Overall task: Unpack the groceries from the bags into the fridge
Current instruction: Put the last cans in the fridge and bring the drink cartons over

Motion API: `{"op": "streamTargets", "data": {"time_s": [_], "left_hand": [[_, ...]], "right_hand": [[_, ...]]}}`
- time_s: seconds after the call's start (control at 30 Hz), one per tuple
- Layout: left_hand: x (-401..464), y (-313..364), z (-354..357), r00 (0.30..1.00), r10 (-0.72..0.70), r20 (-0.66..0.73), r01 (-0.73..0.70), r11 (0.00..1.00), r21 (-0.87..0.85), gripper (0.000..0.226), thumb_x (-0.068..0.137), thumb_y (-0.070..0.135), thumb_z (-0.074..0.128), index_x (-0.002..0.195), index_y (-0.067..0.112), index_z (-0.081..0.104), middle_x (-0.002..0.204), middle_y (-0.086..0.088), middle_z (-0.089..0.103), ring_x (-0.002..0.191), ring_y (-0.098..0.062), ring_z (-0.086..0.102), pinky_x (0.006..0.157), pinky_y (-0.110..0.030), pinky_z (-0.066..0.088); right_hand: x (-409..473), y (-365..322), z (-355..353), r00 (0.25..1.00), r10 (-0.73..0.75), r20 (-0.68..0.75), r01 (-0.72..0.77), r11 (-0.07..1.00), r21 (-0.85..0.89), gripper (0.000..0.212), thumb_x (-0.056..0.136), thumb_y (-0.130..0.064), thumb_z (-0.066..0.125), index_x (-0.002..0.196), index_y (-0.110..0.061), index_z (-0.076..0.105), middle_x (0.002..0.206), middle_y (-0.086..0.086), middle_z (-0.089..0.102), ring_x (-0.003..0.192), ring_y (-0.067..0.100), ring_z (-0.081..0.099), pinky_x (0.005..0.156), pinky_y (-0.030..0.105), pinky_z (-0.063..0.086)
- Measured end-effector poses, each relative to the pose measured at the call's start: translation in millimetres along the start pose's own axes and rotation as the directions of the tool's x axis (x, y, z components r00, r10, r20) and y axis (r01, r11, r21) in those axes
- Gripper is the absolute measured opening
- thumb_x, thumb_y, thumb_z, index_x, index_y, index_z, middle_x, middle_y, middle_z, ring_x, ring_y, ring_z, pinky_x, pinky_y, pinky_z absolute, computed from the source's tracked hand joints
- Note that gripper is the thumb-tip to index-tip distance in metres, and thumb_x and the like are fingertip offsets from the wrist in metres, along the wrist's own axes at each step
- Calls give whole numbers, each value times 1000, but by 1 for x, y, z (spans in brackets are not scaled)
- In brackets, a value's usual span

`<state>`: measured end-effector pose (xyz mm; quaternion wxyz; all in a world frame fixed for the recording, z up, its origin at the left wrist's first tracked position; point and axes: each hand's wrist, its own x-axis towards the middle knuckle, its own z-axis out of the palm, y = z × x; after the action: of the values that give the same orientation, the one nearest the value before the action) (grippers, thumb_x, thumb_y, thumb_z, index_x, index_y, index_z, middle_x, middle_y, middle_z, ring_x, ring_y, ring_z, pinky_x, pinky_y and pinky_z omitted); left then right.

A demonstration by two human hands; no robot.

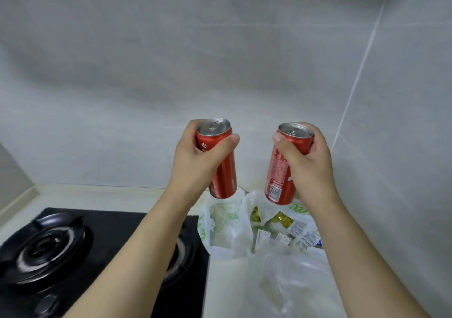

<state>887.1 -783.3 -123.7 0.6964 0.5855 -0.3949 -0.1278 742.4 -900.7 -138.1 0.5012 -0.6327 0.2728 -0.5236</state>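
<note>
My left hand (195, 156) grips a tall red soda can (226, 176) near its top, held upright in the air. A second red soda can (278, 178) is in my right hand (308, 163), also upright with its silver lid showing. Both cans hang above white plastic grocery bags (227, 229) on the counter. The right bag (288, 229) is open and holds several small packets and a gold-wrapped item. No fridge is in view.
A black gas hob (49, 246) with a round burner fills the lower left, beside the bags. The pale counter (102, 198) runs along a grey tiled wall (220, 61) that meets a side wall at the right.
</note>
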Motion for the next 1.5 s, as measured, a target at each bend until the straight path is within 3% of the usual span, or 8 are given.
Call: {"op": "streamTargets", "data": {"time_s": [0.2,0.4,0.57,0.83,1.03,1.2,1.33,1.5], "left_hand": [[-26,20,-30,977,50,-205,-51,999,2,38,69,35,76,101,30,57,92,3,69,85,-25,71,77,-49,59],[-48,32,-47,927,99,-362,-87,995,50,34,78,33,76,104,26,55,94,6,70,78,-18,70,70,-31,58],[-60,40,-58,902,153,-404,-105,985,137,33,79,38,75,102,27,55,88,7,68,76,-15,69,68,-30,58],[-91,62,-99,817,267,-511,-92,936,341,33,81,31,77,104,21,56,85,10,66,73,-4,66,63,-14,51],[-139,81,-145,697,335,-634,-1,885,465,41,79,39,77,109,18,57,91,9,66,79,-5,67,63,-13,50],[-195,101,-190,569,378,-731,99,851,516,40,80,35,78,109,19,56,90,9,66,76,-4,66,60,-13,50],[-236,121,-221,483,425,-766,176,809,560,35,80,34,77,106,23,55,86,14,63,77,2,64,60,-10,48],[-299,150,-261,387,494,-779,245,759,603,47,74,49,73,108,22,55,90,11,63,80,-4,65,63,-14,51]], "right_hand": [[-26,-19,34,999,-28,-31,31,992,119,26,76,-36,75,98,-29,62,89,-10,66,78,4,65,70,26,52],[-52,-26,57,996,-70,60,65,994,84,19,80,-38,74,92,-28,62,81,-12,66,72,2,64,67,24,52],[-56,-34,72,984,-111,138,97,989,108,35,67,-51,71,90,-25,65,82,-7,68,77,15,67,73,38,58],[-74,-38,124,936,-158,314,91,972,217,28,71,-44,71,89,-25,64,77,-17,66,72,2,63,67,21,51],[-116,-51,178,848,-205,488,54,951,305,28,72,-45,70,90,-25,64,79,-17,66,74,0,63,67,19,49],[-178,-75,219,722,-274,635,-17,911,411,36,70,-50,69,91,-22,63,79,-18,65,71,-1,62,62,14,48],[-226,-94,247,627,-311,714,-65,892,446,42,70,-53,70,93,-19,62,80,-11,65,75,9,65,69,29,56],[-297,-125,277,528,-352,773,-147,858,491,49,67,-58,68,95,-18,62,81,-11,65,76,9,64,71,29,55]]}}
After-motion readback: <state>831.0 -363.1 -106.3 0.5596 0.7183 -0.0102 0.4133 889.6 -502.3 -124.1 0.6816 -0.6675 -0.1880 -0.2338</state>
